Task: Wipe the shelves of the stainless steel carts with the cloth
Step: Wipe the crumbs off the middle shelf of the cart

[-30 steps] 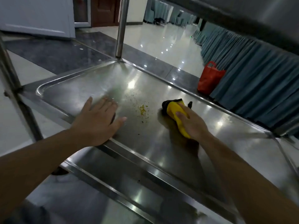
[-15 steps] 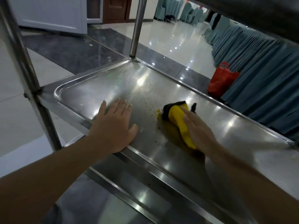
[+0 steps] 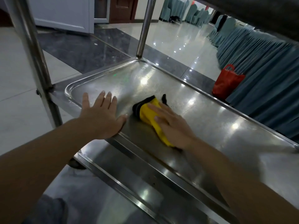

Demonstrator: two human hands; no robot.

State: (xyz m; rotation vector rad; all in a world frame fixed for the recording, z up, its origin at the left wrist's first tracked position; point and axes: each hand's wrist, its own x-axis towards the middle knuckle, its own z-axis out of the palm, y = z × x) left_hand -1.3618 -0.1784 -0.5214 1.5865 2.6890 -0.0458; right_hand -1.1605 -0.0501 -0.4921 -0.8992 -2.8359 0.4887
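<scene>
The middle shelf (image 3: 218,120) of the stainless steel cart fills the view, shiny and rimmed. A yellow and black cloth (image 3: 146,112) lies bunched on it near the middle. My right hand (image 3: 173,125) presses flat on the cloth with straight fingers. Left of the cloth, my left hand (image 3: 103,115) rests flat and spread on the shelf by its near rim, thumb close to the cloth. A lower shelf (image 3: 129,188) shows beneath the near edge.
Two cart uprights stand at the left (image 3: 32,50) and at the far corner (image 3: 144,28). The upper shelf's underside (image 3: 258,12) hangs overhead at the right. A red bag (image 3: 226,83) sits on the floor beside a row of blue-draped tables (image 3: 267,70).
My right hand has pushed the cloth leftward across the shelf, over the yellow crumbs, which no longer show. The cloth now lies close to my left thumb. The view has shifted left.
</scene>
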